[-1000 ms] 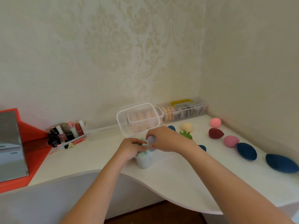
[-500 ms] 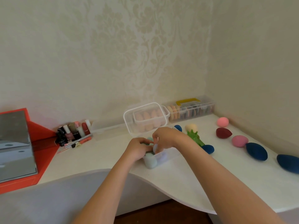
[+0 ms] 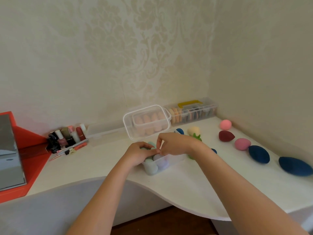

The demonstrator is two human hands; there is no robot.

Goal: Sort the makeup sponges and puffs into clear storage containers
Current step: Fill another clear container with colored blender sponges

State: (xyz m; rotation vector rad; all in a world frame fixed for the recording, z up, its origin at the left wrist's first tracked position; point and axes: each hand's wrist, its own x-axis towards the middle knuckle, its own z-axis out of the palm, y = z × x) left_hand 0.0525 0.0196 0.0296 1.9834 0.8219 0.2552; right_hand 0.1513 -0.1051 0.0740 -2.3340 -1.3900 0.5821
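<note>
A small clear container (image 3: 171, 161) stands on the white table (image 3: 194, 187), packed with pastel sponges. My left hand (image 3: 137, 154) curls round a mint sponge (image 3: 150, 144) at the container's left end. My right hand (image 3: 175, 144) hovers over the container with fingers bent down, and thumb and fingertips pinch at the top of a lavender sponge (image 3: 158, 157). Loose sponges lie to the right: pink (image 3: 225, 124), burgundy (image 3: 226, 136), another pink (image 3: 242, 144), navy (image 3: 258, 154) and a larger navy (image 3: 295, 166). A cream sponge (image 3: 194, 130) sits behind my right hand.
A clear box of peach sponges (image 3: 146, 122) and a long clear case with a yellow handle (image 3: 193, 111) stand against the wall. Nail polish bottles (image 3: 67, 138) cluster at the left, beside a red box with a mirror (image 3: 10, 155). The table's front edge curves inward.
The lavender sponge that my right hand held above the container now sits down inside it. My left hand stays at the container's left end. The camera has shifted slightly.
</note>
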